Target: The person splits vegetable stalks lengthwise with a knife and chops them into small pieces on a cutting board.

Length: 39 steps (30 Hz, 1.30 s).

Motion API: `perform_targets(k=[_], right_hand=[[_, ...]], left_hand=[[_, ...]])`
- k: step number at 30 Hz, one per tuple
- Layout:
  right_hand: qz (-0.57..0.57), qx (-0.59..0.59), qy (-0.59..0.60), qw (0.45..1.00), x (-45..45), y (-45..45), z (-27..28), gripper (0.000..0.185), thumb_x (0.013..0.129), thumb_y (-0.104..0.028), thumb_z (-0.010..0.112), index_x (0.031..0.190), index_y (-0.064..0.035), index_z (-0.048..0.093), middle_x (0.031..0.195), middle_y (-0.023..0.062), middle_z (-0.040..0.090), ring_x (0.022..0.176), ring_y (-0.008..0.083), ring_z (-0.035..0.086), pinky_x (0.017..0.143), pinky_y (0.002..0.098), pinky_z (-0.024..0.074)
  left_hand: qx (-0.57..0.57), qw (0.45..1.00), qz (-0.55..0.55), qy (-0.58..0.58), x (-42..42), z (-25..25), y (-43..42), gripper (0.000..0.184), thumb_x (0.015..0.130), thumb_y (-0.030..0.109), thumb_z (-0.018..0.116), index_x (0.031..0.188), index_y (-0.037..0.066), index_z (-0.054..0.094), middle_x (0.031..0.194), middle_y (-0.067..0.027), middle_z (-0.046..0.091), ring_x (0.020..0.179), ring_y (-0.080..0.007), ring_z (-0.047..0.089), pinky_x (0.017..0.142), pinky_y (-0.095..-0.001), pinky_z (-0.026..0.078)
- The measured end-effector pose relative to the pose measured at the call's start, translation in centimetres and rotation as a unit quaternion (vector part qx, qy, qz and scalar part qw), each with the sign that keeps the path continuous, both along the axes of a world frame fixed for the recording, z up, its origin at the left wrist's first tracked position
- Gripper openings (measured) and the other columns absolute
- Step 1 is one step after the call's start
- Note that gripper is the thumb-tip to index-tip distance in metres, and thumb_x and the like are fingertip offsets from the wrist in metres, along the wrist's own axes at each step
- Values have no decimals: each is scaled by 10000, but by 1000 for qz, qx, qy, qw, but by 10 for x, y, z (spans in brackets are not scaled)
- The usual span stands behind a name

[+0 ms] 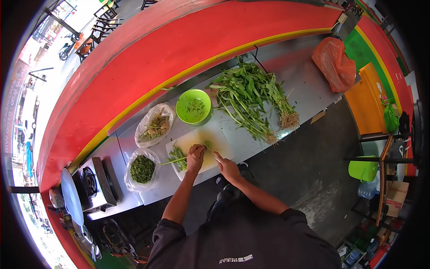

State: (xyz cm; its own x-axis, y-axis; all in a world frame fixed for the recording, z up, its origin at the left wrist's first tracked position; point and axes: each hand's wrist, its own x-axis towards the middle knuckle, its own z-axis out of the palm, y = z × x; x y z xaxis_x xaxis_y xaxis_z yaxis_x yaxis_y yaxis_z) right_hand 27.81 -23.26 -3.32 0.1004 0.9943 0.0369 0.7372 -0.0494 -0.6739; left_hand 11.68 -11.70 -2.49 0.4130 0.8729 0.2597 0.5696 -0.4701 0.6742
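Observation:
On a white cutting board (219,139), my left hand (195,158) is closed around a bunch of green stems (177,160), whose leaves spread out to the left. My right hand (227,168) grips a knife (215,153) with its blade pointing toward the left hand. A small heap of cut greens (207,144) lies by the blade. Behind the board is a green bowl (194,106) with bits of greens inside. A clear bag with roots and trimmings (156,126) and another bag filled with chopped greens (142,169) are at the left.
Long leafy vegetables with roots (251,96) cover the metal counter right of the bowl. An orange plastic bag (334,64) sits at the counter's far right end. A gas stove (92,184) stands at the left. A red wall (148,49) runs behind the counter.

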Motion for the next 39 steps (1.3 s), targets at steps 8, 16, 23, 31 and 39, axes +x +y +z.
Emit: perform_targets(k=[8, 16, 23, 31, 39], right_hand=[[-2, -41, 69, 997, 2, -9, 10, 492, 986, -142, 583, 1465, -134, 471, 742, 227, 653, 700, 399, 672, 622, 508, 516], [7, -32, 73, 997, 5, 0, 3, 513, 964, -106, 595, 1463, -112, 480, 768, 196, 663, 681, 388, 665, 611, 489, 508], [-2, -28, 84, 996, 8, -9, 11, 482, 976, -136, 602, 1447, -103, 502, 745, 217, 657, 695, 388, 672, 635, 494, 519], [8, -20, 90, 996, 8, 3, 6, 469, 989, -134, 574, 1447, -113, 479, 769, 229, 672, 696, 416, 673, 635, 510, 538], [25, -39, 21, 999, 9, 7, 0, 477, 987, -120, 576, 1455, -132, 484, 723, 211, 655, 633, 389, 668, 578, 488, 532]], left_hand=[[-8, 1000, -2, -11, 1, -5, 5, 102, 866, 20, 703, 966, 26, 720, 949, -137, 695, 893, -349, 653, 805, -432, 522], [-1, 1000, 0, 7, -1, -7, 1, 131, 863, 35, 699, 989, 39, 735, 957, -125, 691, 905, -344, 651, 806, -432, 527], [-6, 1000, 6, 4, 0, -7, 2, 126, 857, 20, 700, 979, 31, 733, 943, -126, 694, 895, -342, 656, 805, -431, 526], [-4, 1000, 5, 8, 1, -8, 3, 112, 858, 30, 708, 966, 33, 738, 950, -123, 693, 900, -344, 654, 799, -433, 529], [-4, 1000, 13, -2, 6, -3, 1, 116, 855, 11, 710, 967, 26, 736, 946, -126, 702, 897, -339, 659, 790, -425, 532]])
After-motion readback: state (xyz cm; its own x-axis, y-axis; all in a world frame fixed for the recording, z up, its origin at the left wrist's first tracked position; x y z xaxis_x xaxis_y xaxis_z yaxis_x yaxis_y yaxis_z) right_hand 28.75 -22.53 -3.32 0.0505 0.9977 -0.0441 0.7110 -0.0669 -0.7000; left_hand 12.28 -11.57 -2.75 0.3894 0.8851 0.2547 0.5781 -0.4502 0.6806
